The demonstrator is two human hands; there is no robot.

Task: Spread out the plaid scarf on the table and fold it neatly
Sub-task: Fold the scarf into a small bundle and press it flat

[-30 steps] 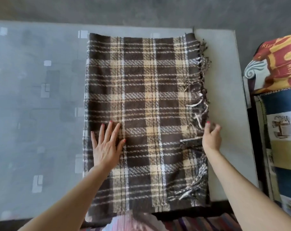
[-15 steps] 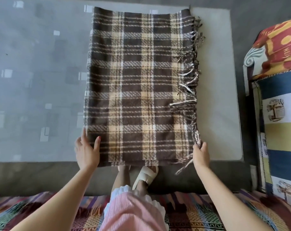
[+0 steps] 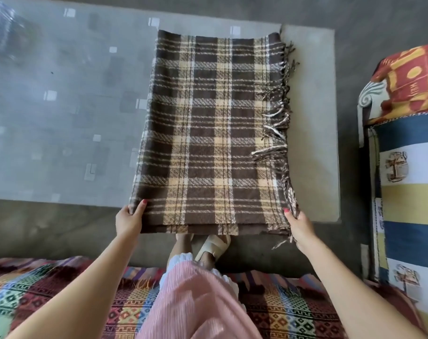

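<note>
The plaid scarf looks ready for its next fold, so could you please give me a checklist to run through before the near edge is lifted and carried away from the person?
1. Left hand pinches the near left corner of the plaid scarf: ok.
2. Right hand holds the near right corner: ok.
3. Near edge fully on the table: not ok, it overhangs the front.
4. Fringe lies tidy along the right edge: not ok, strands straggle across the cloth.
5. Top layer free of big wrinkles: ok.
6. Layers underneath aligned: cannot tell.
</note>
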